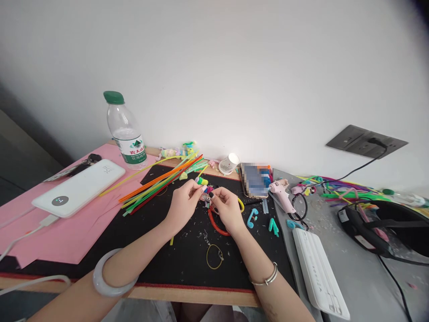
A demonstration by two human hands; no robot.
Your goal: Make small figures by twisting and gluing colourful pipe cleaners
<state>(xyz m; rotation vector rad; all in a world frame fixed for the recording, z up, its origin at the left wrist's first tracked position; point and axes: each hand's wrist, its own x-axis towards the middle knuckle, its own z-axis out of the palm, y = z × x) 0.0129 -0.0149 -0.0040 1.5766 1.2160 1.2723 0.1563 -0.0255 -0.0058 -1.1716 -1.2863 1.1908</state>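
My left hand (185, 200) is closed in a pinch at the middle of the black mat. A small multicoloured fuzzy piece (202, 181), green, yellow and blue, shows at its fingertips. Close beside it, my right hand (228, 209) is also pinched, near a magenta fuzzy bit (210, 189); what lies between its fingers is too small to make out. Under the right hand a red ring-like handle (214, 226) rests on the mat, partly hidden. Scraps of fluff and a thin loop (214, 256) lie nearer me.
Left are bundled pipe cleaners (157, 188), a white power bank (78, 188) and a water bottle (129, 134). A paper cup (229, 164), a phone (254, 180) and a pink glue gun (283, 197) stand or lie behind and right. A headset (378, 228) and another power bank (320, 273) are rightward.
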